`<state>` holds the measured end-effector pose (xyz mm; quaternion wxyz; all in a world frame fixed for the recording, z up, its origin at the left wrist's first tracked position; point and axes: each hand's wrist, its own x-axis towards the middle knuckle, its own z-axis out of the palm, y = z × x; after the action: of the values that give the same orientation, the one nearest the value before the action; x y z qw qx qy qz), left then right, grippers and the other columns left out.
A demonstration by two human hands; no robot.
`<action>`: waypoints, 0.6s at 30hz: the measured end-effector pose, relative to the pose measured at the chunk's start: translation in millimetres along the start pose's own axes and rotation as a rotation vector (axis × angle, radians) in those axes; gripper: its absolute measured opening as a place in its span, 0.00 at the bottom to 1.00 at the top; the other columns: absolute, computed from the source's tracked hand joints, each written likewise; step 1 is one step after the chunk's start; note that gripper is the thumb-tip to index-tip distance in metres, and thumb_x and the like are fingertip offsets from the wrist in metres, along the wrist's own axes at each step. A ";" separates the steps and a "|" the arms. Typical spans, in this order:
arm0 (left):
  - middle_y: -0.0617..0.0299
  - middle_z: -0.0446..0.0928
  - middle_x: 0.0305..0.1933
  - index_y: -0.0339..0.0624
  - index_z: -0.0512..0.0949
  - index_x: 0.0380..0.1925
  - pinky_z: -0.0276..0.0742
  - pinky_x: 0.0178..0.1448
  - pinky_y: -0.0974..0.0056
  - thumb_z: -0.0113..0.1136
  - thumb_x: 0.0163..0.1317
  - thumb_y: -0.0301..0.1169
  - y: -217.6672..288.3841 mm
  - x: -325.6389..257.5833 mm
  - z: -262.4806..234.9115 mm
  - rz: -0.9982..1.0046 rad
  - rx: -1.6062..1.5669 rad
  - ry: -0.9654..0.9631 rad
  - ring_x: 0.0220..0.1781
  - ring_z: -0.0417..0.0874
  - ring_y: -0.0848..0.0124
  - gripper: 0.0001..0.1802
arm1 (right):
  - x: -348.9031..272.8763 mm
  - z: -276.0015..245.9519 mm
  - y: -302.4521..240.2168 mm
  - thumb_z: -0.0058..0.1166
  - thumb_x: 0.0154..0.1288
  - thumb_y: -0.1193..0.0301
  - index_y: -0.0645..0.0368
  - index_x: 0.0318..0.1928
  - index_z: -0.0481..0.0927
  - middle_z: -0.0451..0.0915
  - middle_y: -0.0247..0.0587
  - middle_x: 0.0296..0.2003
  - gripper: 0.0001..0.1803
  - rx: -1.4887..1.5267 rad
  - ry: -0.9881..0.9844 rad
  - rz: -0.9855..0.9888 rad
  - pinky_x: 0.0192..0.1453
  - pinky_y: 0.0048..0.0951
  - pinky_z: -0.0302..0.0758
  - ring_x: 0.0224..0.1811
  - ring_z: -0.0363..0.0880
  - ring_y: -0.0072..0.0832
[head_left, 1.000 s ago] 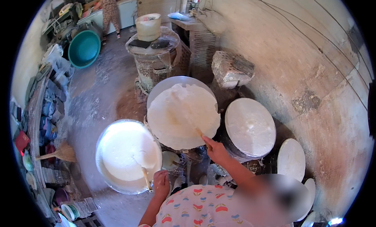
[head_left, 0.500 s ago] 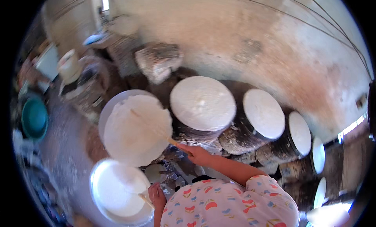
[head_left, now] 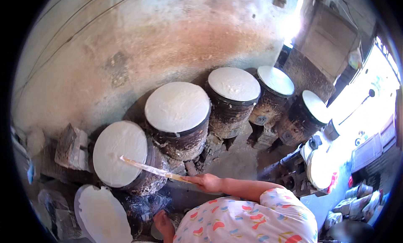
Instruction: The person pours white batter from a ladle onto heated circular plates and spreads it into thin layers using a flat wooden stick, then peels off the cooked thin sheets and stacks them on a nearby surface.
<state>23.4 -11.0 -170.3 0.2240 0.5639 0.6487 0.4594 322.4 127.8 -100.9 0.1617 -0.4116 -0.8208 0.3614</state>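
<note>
My right hand (head_left: 208, 182) is closed on the handle end of a long, flat wooden stick (head_left: 155, 171) smeared with white. The stick's far end lies over the white top (head_left: 113, 146) of the nearest dark drum at left; whether it touches the surface cannot be told. Low in the picture, my left hand (head_left: 163, 224) hangs near my body with its fingers curled in. Anything inside those fingers is hidden. Left of it, a round white sheet-like layer (head_left: 105, 218) shows a pale translucent rim.
Several dark, crusted drums (head_left: 184, 142) with round white tops curve along the stained wall (head_left: 189, 37). Rough blocks (head_left: 72, 148) stand at left. On the right are a round white object (head_left: 319, 169), a dark stand and stacked containers, beside a bright opening.
The view has swung to the right. My right hand has carried the stick from over the white sheet-like round to the neighbouring drum. The white basin has left the view.
</note>
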 end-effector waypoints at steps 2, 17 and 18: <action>0.50 0.79 0.42 0.35 0.79 0.37 0.73 0.52 0.56 0.54 0.59 0.22 11.0 16.0 33.4 0.200 0.138 -0.069 0.46 0.78 0.55 0.07 | -36.7 -22.9 14.8 0.45 0.57 0.74 0.36 0.70 0.57 0.79 0.53 0.42 0.38 0.025 0.112 0.055 0.41 0.46 0.77 0.35 0.80 0.51; 0.53 0.81 0.41 0.37 0.78 0.35 0.75 0.50 0.55 0.57 0.54 0.21 163.7 41.0 257.7 0.423 -0.027 -0.514 0.43 0.80 0.54 0.07 | -183.5 -169.1 137.4 0.53 0.52 0.80 0.47 0.66 0.65 0.79 0.51 0.39 0.37 0.159 0.378 0.325 0.42 0.41 0.77 0.37 0.80 0.47; 0.53 0.80 0.41 0.37 0.78 0.35 0.75 0.50 0.55 0.57 0.55 0.21 160.1 37.0 255.9 0.422 -0.018 -0.486 0.43 0.80 0.54 0.07 | -178.1 -168.5 138.7 0.53 0.52 0.79 0.48 0.66 0.65 0.78 0.50 0.37 0.37 0.192 0.368 0.310 0.41 0.39 0.77 0.35 0.79 0.45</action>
<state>304.8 102.3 -148.2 0.2772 0.7771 0.4410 0.3534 603.2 119.7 -80.3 0.2892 -0.5741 -0.6667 0.3773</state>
